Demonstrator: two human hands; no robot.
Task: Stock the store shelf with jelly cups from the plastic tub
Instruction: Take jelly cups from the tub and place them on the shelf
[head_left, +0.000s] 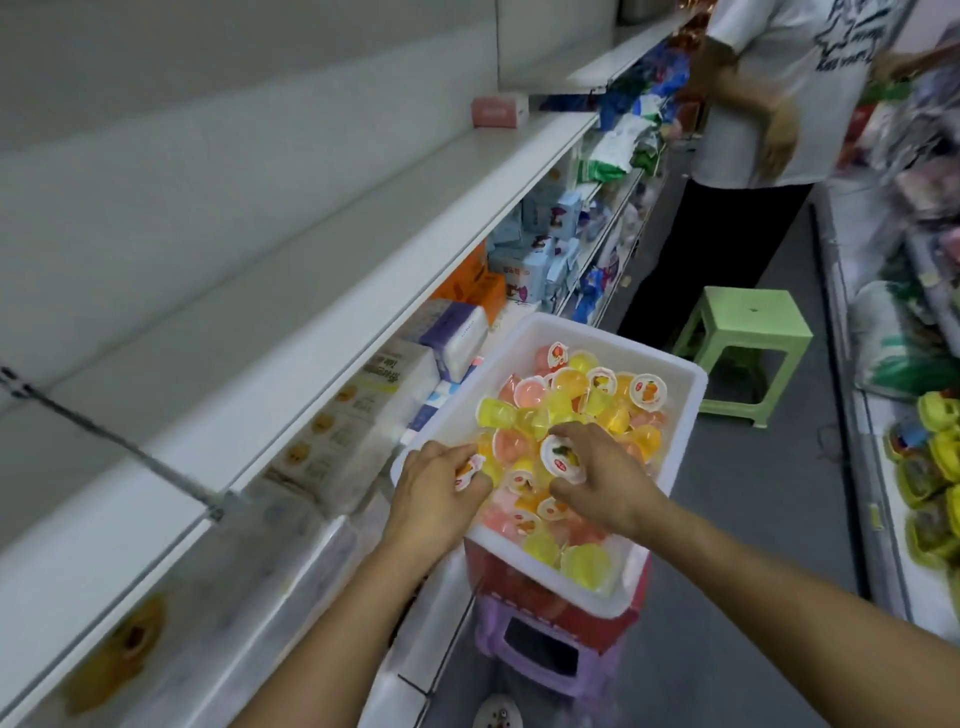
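The white plastic tub (680, 410), sitting on stacked stools (550, 654) beside the shelf (291, 312), is holding yellow, orange and pink jelly cups (582, 395), while the left hand (441, 493) is pinching one cup (469, 470) at the tub's left edge and the right hand (602, 475) is curling its grip around another (561, 457) mid-tub.

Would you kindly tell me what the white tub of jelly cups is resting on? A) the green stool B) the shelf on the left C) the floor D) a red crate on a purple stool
D: the tub sits on a red crate stacked on a purple stool, while the green stool stands apart, bare, farther down the aisle.
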